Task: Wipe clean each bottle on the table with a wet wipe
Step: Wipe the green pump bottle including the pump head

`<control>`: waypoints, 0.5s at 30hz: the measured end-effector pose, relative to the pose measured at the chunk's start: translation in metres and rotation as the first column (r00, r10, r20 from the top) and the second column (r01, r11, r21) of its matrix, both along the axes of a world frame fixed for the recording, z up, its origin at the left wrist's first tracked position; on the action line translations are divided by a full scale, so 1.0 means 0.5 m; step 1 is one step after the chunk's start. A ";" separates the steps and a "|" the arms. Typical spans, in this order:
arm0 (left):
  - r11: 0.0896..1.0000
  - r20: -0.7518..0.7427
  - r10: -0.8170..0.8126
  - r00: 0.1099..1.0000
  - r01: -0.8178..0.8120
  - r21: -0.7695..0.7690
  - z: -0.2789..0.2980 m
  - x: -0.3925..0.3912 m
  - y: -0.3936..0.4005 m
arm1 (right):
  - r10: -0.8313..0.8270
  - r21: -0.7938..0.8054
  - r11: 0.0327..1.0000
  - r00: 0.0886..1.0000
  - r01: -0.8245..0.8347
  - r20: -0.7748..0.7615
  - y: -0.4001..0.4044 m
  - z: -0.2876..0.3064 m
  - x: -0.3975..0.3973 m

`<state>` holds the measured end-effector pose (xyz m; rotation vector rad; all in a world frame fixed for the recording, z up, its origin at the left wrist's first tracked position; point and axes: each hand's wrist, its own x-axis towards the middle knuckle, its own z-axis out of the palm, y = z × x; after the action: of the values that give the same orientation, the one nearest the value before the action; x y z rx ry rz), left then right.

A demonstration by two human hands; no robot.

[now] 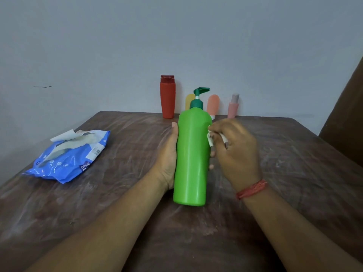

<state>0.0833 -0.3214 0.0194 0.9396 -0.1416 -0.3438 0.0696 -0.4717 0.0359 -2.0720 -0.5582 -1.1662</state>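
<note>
A green pump bottle [191, 154] is gripped upright in the left hand [167, 156], held over the middle of the table [284, 173]. A white wet wipe [211, 139] is pinched in the curled fingers of the right hand [236, 152] and pressed against the bottle's right side. Four more bottles are lined up along the far edge: red [167, 97], yellow [189, 101], orange [213, 105], pink [233, 107]. A blue wipes pack [68, 158] is lying near the left edge, with bare tabletop between it and the hands.

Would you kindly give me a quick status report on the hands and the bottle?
Left hand grips green pump bottle. Right hand pinches wet wipe against bottle's upper right side. Four bottles wait at table's far edge. Nothing in the way.
</note>
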 end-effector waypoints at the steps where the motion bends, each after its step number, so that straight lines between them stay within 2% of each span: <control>1: 0.999 0.008 -0.034 0.999 0.033 0.015 -0.002 -0.003 -0.002 | -0.018 0.046 0.999 1.000 0.018 0.002 -0.004 0.004 0.004; 4: 0.996 0.051 -0.082 0.995 0.080 0.042 -0.007 -0.009 -0.008 | -0.053 0.182 0.982 0.998 0.049 0.019 -0.013 0.015 0.009; 6: 0.998 0.066 -0.049 0.997 0.046 0.046 -0.008 -0.007 -0.012 | -0.041 0.134 0.990 0.998 0.035 0.041 -0.008 0.008 0.003; 8: 0.999 0.058 0.030 0.998 -0.031 0.018 -0.005 0.000 -0.005 | 0.030 -0.051 0.998 0.997 -0.026 0.077 0.007 -0.005 -0.010; 10: 0.994 0.046 0.102 0.994 -0.101 -0.031 -0.002 0.013 0.017 | 0.192 -0.269 0.950 0.976 -0.158 0.105 0.022 -0.019 -0.025; 13: 0.989 0.063 0.144 0.988 -0.142 -0.037 0.008 0.018 0.046 | 0.424 -0.524 0.768 0.906 -0.367 -0.013 0.037 -0.029 -0.050; 15: 0.986 0.064 0.165 0.984 -0.164 -0.021 0.014 0.019 0.056 | 0.483 -0.649 0.625 0.868 -0.434 -0.116 0.042 -0.033 -0.061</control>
<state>0.0930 -0.2935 0.0264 0.9412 -0.1253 -0.1589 0.0388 -0.4508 0.0192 -2.2226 -1.6370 -0.7796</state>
